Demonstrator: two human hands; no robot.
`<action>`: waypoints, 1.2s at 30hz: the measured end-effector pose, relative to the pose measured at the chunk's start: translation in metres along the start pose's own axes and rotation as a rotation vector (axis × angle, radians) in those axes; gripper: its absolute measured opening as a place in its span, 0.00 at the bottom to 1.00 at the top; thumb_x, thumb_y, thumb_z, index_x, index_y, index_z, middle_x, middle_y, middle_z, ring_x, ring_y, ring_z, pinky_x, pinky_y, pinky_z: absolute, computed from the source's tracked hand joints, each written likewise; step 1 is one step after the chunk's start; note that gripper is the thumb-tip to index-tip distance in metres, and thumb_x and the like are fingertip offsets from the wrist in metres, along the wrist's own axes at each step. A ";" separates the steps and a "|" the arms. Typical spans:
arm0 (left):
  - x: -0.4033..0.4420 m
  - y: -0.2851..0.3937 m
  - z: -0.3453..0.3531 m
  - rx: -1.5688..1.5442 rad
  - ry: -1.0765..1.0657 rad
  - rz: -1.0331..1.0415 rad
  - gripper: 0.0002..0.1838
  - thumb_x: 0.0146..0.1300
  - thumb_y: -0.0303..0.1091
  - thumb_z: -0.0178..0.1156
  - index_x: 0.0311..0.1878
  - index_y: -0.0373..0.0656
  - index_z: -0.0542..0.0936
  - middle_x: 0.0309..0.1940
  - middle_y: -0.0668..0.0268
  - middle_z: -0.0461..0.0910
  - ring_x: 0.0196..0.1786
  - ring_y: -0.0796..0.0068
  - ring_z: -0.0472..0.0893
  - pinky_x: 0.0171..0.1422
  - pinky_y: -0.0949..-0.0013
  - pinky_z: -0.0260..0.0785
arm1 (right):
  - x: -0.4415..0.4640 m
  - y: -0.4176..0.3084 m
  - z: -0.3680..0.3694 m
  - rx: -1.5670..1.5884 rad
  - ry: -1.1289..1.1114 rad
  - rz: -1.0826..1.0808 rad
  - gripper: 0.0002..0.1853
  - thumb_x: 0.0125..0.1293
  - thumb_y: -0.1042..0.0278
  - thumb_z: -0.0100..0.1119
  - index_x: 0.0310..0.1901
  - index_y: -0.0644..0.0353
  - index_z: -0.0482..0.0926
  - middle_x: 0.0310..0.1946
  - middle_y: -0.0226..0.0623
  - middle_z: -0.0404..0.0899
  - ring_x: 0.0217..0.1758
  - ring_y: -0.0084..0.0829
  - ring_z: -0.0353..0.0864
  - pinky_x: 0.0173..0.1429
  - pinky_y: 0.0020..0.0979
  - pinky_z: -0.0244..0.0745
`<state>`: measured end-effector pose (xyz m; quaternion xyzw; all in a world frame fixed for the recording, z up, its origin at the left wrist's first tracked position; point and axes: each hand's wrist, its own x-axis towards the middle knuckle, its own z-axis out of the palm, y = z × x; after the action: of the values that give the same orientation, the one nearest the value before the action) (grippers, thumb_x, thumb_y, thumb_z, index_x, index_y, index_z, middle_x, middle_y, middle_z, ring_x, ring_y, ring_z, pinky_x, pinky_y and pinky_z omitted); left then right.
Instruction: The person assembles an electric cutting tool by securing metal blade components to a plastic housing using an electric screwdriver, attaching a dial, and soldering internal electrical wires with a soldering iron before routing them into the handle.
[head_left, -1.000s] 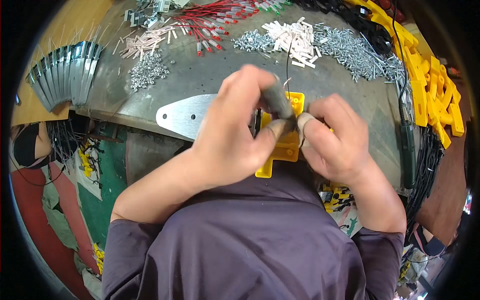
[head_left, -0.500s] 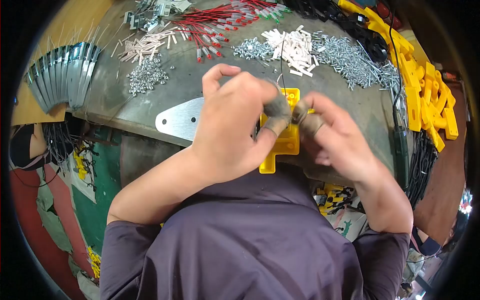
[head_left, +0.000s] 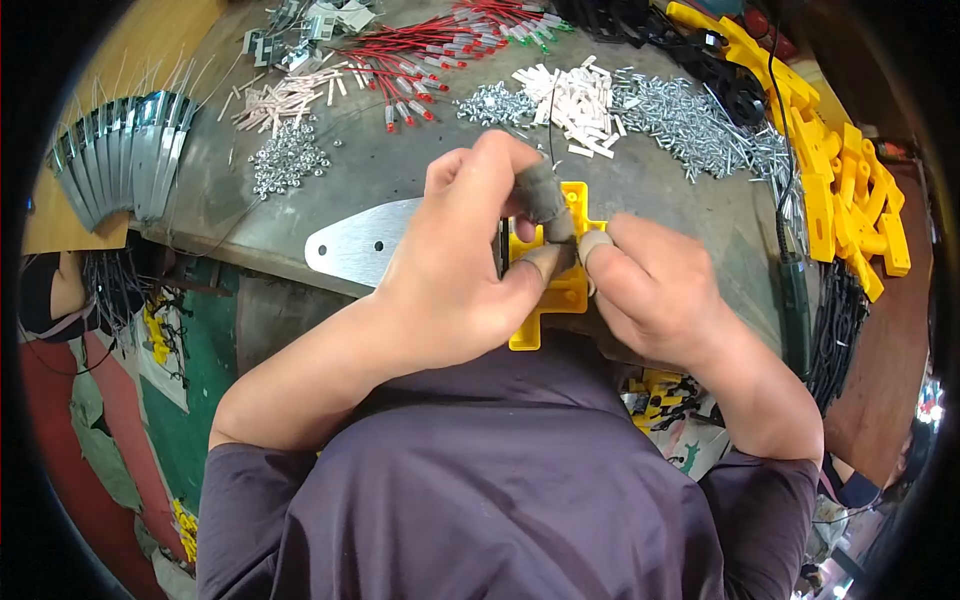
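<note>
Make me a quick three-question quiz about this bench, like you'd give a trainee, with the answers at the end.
1. Which hand is nearer the flat metal plate?
A) left hand
B) right hand
2. True or false: the fan of metal strips lies on the person's right.
3. Fill in the blank: the plastic part partly hidden behind the left hand is coloured ____.

Key: 1. A; 2. false; 3. yellow

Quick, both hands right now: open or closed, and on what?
Left hand: pinched closed over the yellow part; any held piece is hidden.
Right hand: pinched closed close beside it; anything held can't be told.
</note>
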<state>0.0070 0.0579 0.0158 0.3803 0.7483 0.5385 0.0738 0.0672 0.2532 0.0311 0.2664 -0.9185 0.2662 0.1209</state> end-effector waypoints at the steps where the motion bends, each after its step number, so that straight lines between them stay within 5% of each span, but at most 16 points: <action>1: 0.001 0.002 -0.003 -0.031 -0.010 -0.052 0.21 0.55 0.18 0.62 0.47 0.41 0.62 0.38 0.66 0.74 0.38 0.80 0.72 0.47 0.74 0.67 | -0.001 0.004 0.002 -0.037 0.074 0.040 0.11 0.57 0.77 0.55 0.42 0.58 0.70 0.22 0.40 0.69 0.24 0.42 0.75 0.26 0.32 0.71; 4: 0.001 0.000 -0.007 0.095 0.009 0.052 0.21 0.55 0.18 0.62 0.47 0.41 0.62 0.38 0.66 0.74 0.39 0.80 0.73 0.48 0.75 0.67 | 0.007 -0.005 0.000 0.329 0.245 0.413 0.09 0.59 0.77 0.55 0.40 0.58 0.69 0.18 0.40 0.67 0.20 0.37 0.74 0.24 0.31 0.70; 6: 0.000 -0.003 -0.006 0.391 0.049 0.370 0.21 0.55 0.17 0.61 0.46 0.41 0.62 0.38 0.66 0.73 0.40 0.81 0.72 0.48 0.75 0.67 | 0.008 -0.008 -0.015 1.467 -0.210 1.078 0.08 0.60 0.77 0.55 0.40 0.58 0.69 0.16 0.41 0.66 0.18 0.36 0.74 0.24 0.31 0.69; 8: 0.001 -0.003 -0.004 0.369 0.052 0.348 0.21 0.54 0.17 0.61 0.46 0.41 0.62 0.37 0.67 0.74 0.39 0.80 0.74 0.51 0.71 0.65 | 0.005 -0.011 -0.005 1.434 -0.151 1.078 0.07 0.62 0.76 0.54 0.40 0.58 0.68 0.17 0.38 0.66 0.20 0.32 0.74 0.26 0.32 0.70; 10: 0.000 -0.003 0.000 0.343 0.058 0.322 0.22 0.53 0.17 0.62 0.46 0.41 0.62 0.36 0.67 0.75 0.37 0.80 0.75 0.55 0.67 0.64 | -0.002 -0.002 0.009 0.088 0.121 0.039 0.05 0.65 0.75 0.52 0.41 0.58 0.68 0.18 0.33 0.67 0.23 0.25 0.73 0.27 0.33 0.70; 11: -0.001 -0.003 0.002 0.106 0.075 0.107 0.23 0.52 0.18 0.63 0.47 0.42 0.63 0.33 0.69 0.77 0.36 0.78 0.76 0.59 0.63 0.60 | -0.001 -0.002 0.002 -0.061 0.069 -0.010 0.05 0.67 0.73 0.51 0.43 0.58 0.69 0.19 0.31 0.67 0.26 0.21 0.72 0.27 0.33 0.70; 12: -0.001 -0.004 0.003 -0.130 0.089 -0.106 0.24 0.50 0.19 0.64 0.47 0.42 0.63 0.31 0.71 0.78 0.34 0.77 0.78 0.62 0.59 0.56 | 0.001 -0.003 0.000 -0.065 0.067 -0.012 0.05 0.67 0.73 0.51 0.43 0.58 0.69 0.19 0.31 0.67 0.26 0.21 0.72 0.27 0.33 0.70; 15: 0.000 -0.006 -0.004 0.205 0.078 0.186 0.25 0.50 0.16 0.62 0.48 0.41 0.62 0.33 0.68 0.76 0.35 0.74 0.77 0.56 0.62 0.61 | 0.012 -0.010 -0.017 1.021 -0.127 0.881 0.06 0.70 0.70 0.51 0.46 0.55 0.68 0.18 0.25 0.66 0.20 0.16 0.67 0.22 0.25 0.62; 18: 0.000 -0.006 -0.005 0.483 0.053 0.447 0.23 0.51 0.15 0.61 0.47 0.40 0.63 0.35 0.65 0.75 0.37 0.74 0.76 0.52 0.66 0.66 | 0.010 -0.012 -0.011 1.390 -0.238 0.978 0.04 0.72 0.69 0.47 0.45 0.54 0.68 0.18 0.21 0.64 0.19 0.12 0.64 0.21 0.21 0.57; 20: -0.001 -0.004 -0.002 0.523 0.067 0.462 0.21 0.51 0.15 0.61 0.46 0.40 0.64 0.35 0.65 0.76 0.38 0.74 0.77 0.52 0.66 0.66 | 0.008 -0.011 -0.006 1.129 -0.231 0.916 0.02 0.71 0.71 0.46 0.44 0.55 0.67 0.16 0.24 0.63 0.18 0.20 0.67 0.21 0.24 0.62; 22: -0.002 0.000 0.001 0.074 0.073 0.073 0.19 0.51 0.18 0.62 0.45 0.42 0.67 0.34 0.69 0.81 0.37 0.75 0.80 0.60 0.59 0.59 | 0.001 0.002 0.000 -0.111 -0.003 -0.121 0.04 0.70 0.71 0.48 0.43 0.57 0.67 0.15 0.30 0.64 0.19 0.31 0.72 0.23 0.28 0.67; 24: -0.003 0.003 0.003 -0.046 0.103 -0.068 0.19 0.51 0.19 0.63 0.45 0.42 0.68 0.34 0.69 0.81 0.37 0.75 0.80 0.62 0.57 0.56 | -0.001 0.004 0.002 -0.123 0.054 -0.174 0.05 0.70 0.69 0.49 0.43 0.59 0.68 0.18 0.37 0.67 0.23 0.39 0.75 0.26 0.30 0.70; 26: -0.001 0.002 0.001 -0.159 0.130 -0.201 0.19 0.50 0.19 0.63 0.45 0.43 0.69 0.34 0.69 0.81 0.37 0.74 0.80 0.64 0.55 0.53 | 0.004 -0.004 0.001 0.376 0.092 0.573 0.07 0.71 0.66 0.48 0.43 0.61 0.68 0.20 0.36 0.68 0.23 0.34 0.74 0.27 0.30 0.68; 30: -0.003 -0.007 -0.005 0.457 0.047 0.440 0.23 0.49 0.18 0.63 0.47 0.42 0.67 0.36 0.66 0.76 0.40 0.71 0.78 0.66 0.54 0.55 | 0.009 -0.018 -0.011 1.068 -0.254 0.947 0.07 0.69 0.70 0.46 0.46 0.60 0.66 0.22 0.37 0.69 0.22 0.30 0.68 0.30 0.35 0.69; 33: 0.001 -0.003 0.004 0.313 0.131 0.245 0.20 0.45 0.20 0.64 0.43 0.42 0.71 0.34 0.65 0.75 0.40 0.64 0.76 0.64 0.52 0.57 | -0.004 -0.007 0.010 0.186 0.011 0.108 0.10 0.54 0.74 0.54 0.40 0.56 0.70 0.30 0.39 0.72 0.31 0.42 0.76 0.33 0.39 0.73; 36: -0.008 -0.012 0.011 0.020 0.142 0.032 0.24 0.45 0.20 0.63 0.48 0.38 0.70 0.38 0.61 0.76 0.44 0.59 0.76 0.69 0.50 0.53 | -0.015 -0.001 -0.023 -0.134 -0.121 0.034 0.11 0.57 0.71 0.52 0.43 0.55 0.72 0.36 0.40 0.77 0.38 0.46 0.80 0.37 0.43 0.76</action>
<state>0.0129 0.0594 -0.0016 0.3537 0.7508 0.5577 0.0079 0.0819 0.2717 0.0447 0.2578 -0.9441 0.1898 0.0784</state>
